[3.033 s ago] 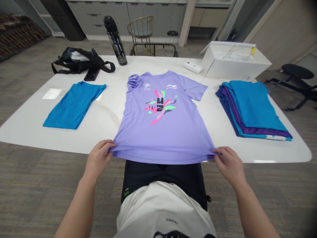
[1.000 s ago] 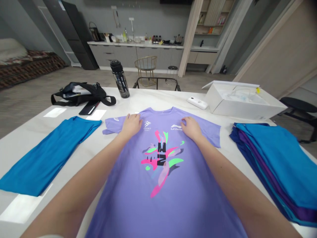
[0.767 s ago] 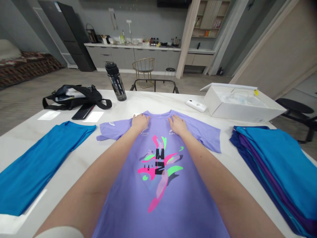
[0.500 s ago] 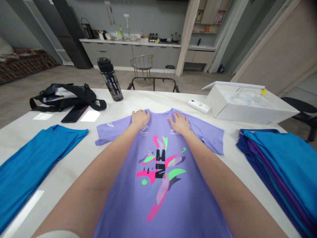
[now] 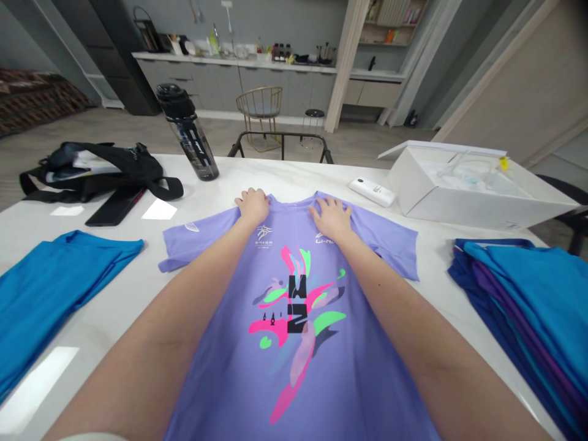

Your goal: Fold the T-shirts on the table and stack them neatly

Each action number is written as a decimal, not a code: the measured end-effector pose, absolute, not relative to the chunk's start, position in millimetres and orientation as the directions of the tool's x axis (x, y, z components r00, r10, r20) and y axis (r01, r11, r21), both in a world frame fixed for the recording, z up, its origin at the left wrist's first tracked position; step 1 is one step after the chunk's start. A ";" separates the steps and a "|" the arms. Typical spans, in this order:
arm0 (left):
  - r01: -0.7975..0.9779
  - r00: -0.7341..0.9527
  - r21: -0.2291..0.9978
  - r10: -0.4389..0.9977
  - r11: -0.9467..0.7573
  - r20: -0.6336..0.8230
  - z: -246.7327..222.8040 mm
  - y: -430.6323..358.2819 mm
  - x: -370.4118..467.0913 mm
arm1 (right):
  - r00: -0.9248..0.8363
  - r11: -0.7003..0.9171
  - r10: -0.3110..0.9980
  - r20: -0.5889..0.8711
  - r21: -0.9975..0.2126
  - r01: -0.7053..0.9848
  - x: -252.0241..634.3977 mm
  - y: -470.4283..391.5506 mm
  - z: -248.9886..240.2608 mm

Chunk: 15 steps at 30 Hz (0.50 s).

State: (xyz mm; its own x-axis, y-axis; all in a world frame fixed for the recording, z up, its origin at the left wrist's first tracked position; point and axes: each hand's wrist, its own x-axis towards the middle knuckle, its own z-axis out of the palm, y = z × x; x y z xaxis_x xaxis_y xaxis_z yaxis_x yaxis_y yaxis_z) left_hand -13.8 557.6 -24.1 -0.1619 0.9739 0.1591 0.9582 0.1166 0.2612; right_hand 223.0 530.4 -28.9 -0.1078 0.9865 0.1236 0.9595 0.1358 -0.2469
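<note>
A lilac short-sleeved T-shirt (image 5: 316, 367) lies spread front up before me, its collar pointing away and its lower end running out of view. Bright pink, green and black print covers its chest. My left hand (image 5: 252, 207) rests at the shoulder left of the collar, fingers apart and slightly bent over the shirt's upper edge. On the other shoulder, right of the collar, my right hand (image 5: 331, 217) lies with its fingers spread on the cloth, partly covering a small white logo. Both sleeves stretch outward on the table.
On the white table (image 5: 257, 174) are a folded blue garment (image 5: 59, 275), a stack of folded clothes (image 5: 528, 294), a black bag (image 5: 101, 171), a phone (image 5: 114, 205), a dark bottle (image 5: 190, 135), a white handheld device (image 5: 372, 192) and an open white box (image 5: 487, 205). A chair (image 5: 282, 144) stands beyond.
The view has shifted slightly, so the table items appear a little farther out to the sides. Both hands stay at the shirt's shoulders; the left sits slightly nearer the shoulder's upper edge.
</note>
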 end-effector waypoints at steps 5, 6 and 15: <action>0.941 -0.139 0.334 0.967 0.061 0.213 -21.1 579.2 -10.8 | -0.127 0.134 0.991 0.043 -0.306 0.942 227.3 535.5 -28.8; 0.933 -0.140 0.359 0.953 0.035 0.270 -20.2 582.0 -9.6 | -0.114 0.123 0.992 0.046 -0.310 0.943 228.6 536.0 -28.6; 0.968 0.026 0.235 0.968 -0.087 0.248 -25.9 585.6 -27.7 | 0.059 -0.038 0.996 0.073 -0.264 0.964 235.2 544.1 -32.8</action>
